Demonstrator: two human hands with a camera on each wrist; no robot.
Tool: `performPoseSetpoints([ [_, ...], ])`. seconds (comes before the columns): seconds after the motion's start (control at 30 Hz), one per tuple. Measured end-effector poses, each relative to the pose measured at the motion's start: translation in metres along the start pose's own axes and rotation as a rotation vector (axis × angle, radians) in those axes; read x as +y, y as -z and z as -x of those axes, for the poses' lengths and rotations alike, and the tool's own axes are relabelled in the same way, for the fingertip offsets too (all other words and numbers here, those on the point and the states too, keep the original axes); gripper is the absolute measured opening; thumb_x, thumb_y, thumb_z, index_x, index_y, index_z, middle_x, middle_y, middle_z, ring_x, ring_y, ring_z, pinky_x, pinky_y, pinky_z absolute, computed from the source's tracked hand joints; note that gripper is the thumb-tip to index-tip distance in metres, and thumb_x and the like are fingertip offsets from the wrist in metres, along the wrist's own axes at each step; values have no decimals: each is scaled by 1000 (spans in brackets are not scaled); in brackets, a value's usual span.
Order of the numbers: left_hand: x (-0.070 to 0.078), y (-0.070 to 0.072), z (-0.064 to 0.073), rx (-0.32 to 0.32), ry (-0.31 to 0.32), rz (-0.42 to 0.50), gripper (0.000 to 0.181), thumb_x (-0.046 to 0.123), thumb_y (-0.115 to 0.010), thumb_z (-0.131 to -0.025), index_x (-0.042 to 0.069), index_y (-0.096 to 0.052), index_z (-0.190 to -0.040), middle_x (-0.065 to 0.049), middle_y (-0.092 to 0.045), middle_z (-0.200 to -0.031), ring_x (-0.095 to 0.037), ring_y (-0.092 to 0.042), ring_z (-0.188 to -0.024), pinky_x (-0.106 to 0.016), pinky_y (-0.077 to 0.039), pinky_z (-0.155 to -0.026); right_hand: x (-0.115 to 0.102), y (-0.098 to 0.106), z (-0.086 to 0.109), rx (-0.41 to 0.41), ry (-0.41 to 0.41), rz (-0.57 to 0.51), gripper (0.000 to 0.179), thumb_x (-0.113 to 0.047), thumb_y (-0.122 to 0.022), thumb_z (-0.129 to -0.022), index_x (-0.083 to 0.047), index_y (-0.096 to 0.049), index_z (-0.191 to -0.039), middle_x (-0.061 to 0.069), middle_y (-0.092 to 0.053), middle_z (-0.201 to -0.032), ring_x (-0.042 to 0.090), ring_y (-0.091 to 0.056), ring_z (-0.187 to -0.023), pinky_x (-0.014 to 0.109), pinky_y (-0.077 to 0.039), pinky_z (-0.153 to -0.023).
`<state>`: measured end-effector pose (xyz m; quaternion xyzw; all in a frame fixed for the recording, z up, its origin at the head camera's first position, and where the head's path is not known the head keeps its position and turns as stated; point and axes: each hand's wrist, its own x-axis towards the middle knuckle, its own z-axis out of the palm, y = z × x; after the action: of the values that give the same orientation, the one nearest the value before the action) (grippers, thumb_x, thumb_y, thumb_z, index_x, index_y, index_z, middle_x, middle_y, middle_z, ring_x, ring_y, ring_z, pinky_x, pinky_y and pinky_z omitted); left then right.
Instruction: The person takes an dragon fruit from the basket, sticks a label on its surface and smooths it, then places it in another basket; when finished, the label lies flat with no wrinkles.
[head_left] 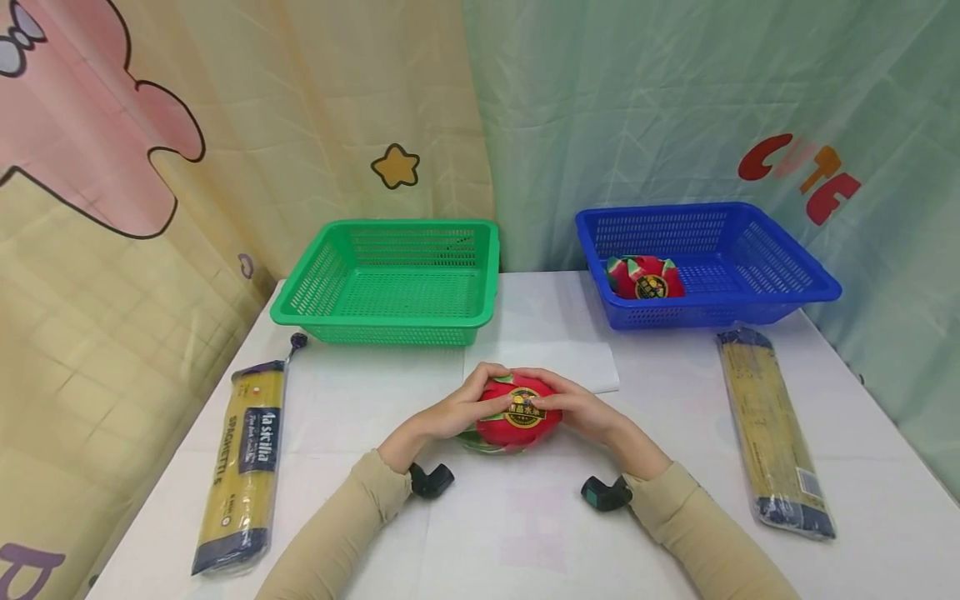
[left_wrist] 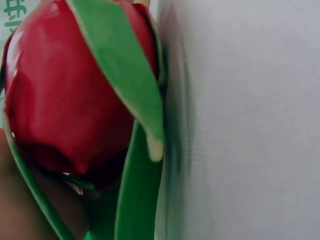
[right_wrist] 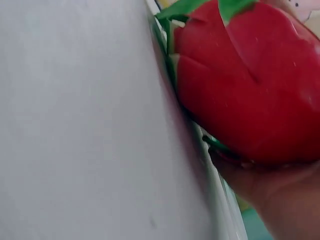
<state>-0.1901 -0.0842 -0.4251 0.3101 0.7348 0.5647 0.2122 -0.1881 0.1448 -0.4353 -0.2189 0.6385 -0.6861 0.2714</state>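
Note:
A red dragon fruit [head_left: 510, 433] with green scales and a black-and-gold label lies on the white table between my two hands. My left hand [head_left: 456, 410] grips its left side, thumb over the label and fingers curled round the back. From the right, my right hand [head_left: 588, 410] holds the same fruit, its thumb also near the label. In the left wrist view, long green scales hang off the fruit's red skin [left_wrist: 65, 100] close to the tabletop. The right wrist view shows the fruit's smooth side [right_wrist: 250, 95] against the hand. Fingers behind the fruit are partly hidden.
A green basket [head_left: 390, 321] stands back left. The blue basket [head_left: 720, 312] at back right holds another dragon fruit [head_left: 667, 279]. Spaghetti packs lie at the left [head_left: 240, 467] and right [head_left: 776, 433]. Behind the hands is a white sheet [head_left: 577, 362], and a curtain [head_left: 540, 125] hangs beyond.

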Motion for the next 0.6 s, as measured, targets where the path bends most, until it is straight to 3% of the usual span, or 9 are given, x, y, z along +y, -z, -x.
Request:
performPoseSetpoints([
  [0.1, -1, -1, 1, 11, -21, -20, 51, 36, -53, -95, 7, -29, -129, -16, -35, -131, -26, -41, -119, -35, -44, -92, 2, -1, -1, 9, 100, 18, 55, -9, -44, -90, -6, -27, -143, 21, -24, -146, 24, -40, -122, 34, -41, -95],
  [0.27, 2, -3, 2, 49, 40, -105, 64, 35, -69, -83, 15, -30, -130, -6, -38, -128, -19, -44, -114, -33, -46, -88, 4, -4, -1, 83, 304, 160, 27, -2, -51, -89, -2, -53, -115, 24, -33, -142, 27, -38, -127, 38, -38, -97],
  [0.37, 3, -3, 2, 60, 76, -125, 66, 32, -71, -82, 15, -30, -131, -5, -38, -128, -18, -44, -113, -33, -45, -89, 3, -6, 1, 105, 328, 227, 20, 2, -56, -87, -5, -60, -105, 19, -41, -137, 28, -35, -128, 42, -36, -98],
  [0.6, 3, -4, 1, 72, 47, -121, 54, 35, -61, -88, 12, -33, -128, -7, -38, -127, -19, -40, -116, -35, -42, -90, -1, -9, 1, 55, 343, 357, 32, 5, -63, -83, -4, -58, -114, 17, -39, -138, 32, -36, -125, 41, -41, -95],
])
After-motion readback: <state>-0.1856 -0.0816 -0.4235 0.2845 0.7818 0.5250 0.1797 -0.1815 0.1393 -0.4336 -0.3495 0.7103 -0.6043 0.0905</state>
